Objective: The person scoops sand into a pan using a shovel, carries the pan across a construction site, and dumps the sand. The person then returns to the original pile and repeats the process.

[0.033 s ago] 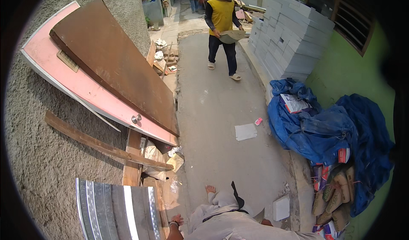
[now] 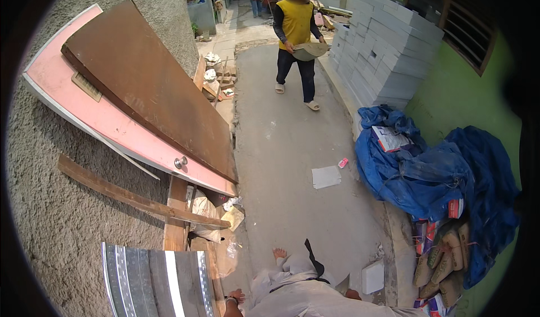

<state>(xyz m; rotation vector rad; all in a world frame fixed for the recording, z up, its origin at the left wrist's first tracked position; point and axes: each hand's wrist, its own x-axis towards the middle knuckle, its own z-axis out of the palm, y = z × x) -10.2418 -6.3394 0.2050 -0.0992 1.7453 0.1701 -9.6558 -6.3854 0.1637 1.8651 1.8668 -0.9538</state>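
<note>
My left hand (image 2: 236,296) hangs low beside my pale trousers, with a dark band at its wrist. Its fingers are apart and nothing is in them. Grey metal sheeting (image 2: 152,277) with a bright white stripe stands just left of it, not visibly touched. Only a small part of my right hand (image 2: 352,294) shows past the pale clothing, and its fingers are hidden. Near that hand a white block (image 2: 372,276) lies on the ground. My bare foot (image 2: 279,253) is on the grey concrete path (image 2: 281,204).
Ahead, a co-worker (image 2: 296,25) carries a shallow basin (image 2: 310,51). At left lean a brown board (image 2: 149,86), a pink door (image 2: 50,58) and a wooden plank (image 2: 140,198). At right are stacked pale blocks (image 2: 388,41), blue tarpaulin (image 2: 422,173) and several bags (image 2: 444,255).
The view has shifted very slightly, and the co-worker with the basin appears a little farther right and lower. My hands have hardly moved.
</note>
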